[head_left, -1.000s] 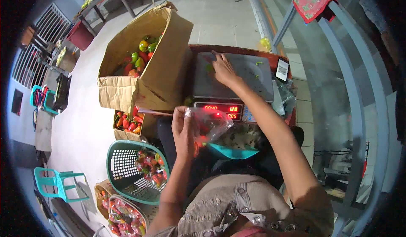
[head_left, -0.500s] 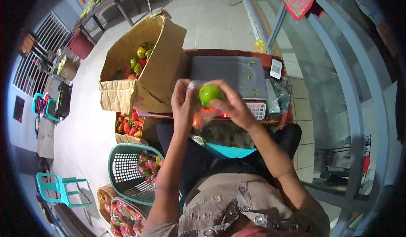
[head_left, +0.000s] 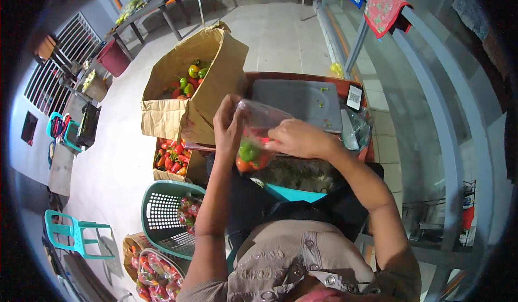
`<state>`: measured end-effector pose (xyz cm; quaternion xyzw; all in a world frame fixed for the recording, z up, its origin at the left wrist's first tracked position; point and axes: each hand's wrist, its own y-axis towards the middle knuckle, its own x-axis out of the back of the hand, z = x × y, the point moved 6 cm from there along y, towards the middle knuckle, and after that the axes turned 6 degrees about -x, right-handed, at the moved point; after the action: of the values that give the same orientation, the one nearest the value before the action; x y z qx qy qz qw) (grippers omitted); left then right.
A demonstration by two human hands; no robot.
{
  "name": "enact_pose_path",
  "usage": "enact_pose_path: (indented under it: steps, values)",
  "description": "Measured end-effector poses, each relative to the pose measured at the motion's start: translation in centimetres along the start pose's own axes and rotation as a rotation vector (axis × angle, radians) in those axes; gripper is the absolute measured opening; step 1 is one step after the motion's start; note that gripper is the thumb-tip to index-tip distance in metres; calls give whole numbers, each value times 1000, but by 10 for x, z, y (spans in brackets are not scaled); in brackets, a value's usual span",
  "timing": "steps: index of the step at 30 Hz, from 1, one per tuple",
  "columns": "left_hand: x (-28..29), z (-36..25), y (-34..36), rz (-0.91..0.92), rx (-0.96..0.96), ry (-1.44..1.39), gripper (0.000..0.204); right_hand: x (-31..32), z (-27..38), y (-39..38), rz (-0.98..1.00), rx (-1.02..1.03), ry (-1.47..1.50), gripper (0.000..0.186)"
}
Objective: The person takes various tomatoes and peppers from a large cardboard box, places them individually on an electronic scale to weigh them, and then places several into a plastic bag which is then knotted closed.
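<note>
A clear plastic bag [head_left: 265,117] hangs between my hands above my lap. In its bottom lie a green pepper [head_left: 249,151] and orange-red peppers [head_left: 245,165]. My left hand [head_left: 229,123] pinches the bag near its upper left corner. The curled fingers of my right hand [head_left: 300,138] grip the bag's right side, just above the peppers. Beyond my hands is a scale with a flat grey platform [head_left: 302,97], and a few green bits lie on it. My right hand covers the scale's front panel.
Left of the scale stands a tall cardboard box [head_left: 218,81] of peppers, with a lower box of red peppers [head_left: 174,159] below it. A green basket [head_left: 156,215] holds bagged peppers, and more bagged peppers [head_left: 156,275] lie nearby. A phone [head_left: 354,97] rests right of the scale.
The green pepper, held in my right fingers before, now lies low in the bag. My right hand has moved right and down to the bag's side. My left hand still holds the bag.
</note>
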<state>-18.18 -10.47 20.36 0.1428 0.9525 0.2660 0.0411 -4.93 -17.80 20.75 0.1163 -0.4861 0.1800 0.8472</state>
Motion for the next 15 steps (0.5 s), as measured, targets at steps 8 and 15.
enact_pose_path:
  steps: [8,15]
  values:
    - [28,-32,3,-39,-231,668,17,65,34,-10,-372,288,-361,13]
    - [-12,-23,8,189,47,-85,24,84,37,-11,-396,212,-288,13]
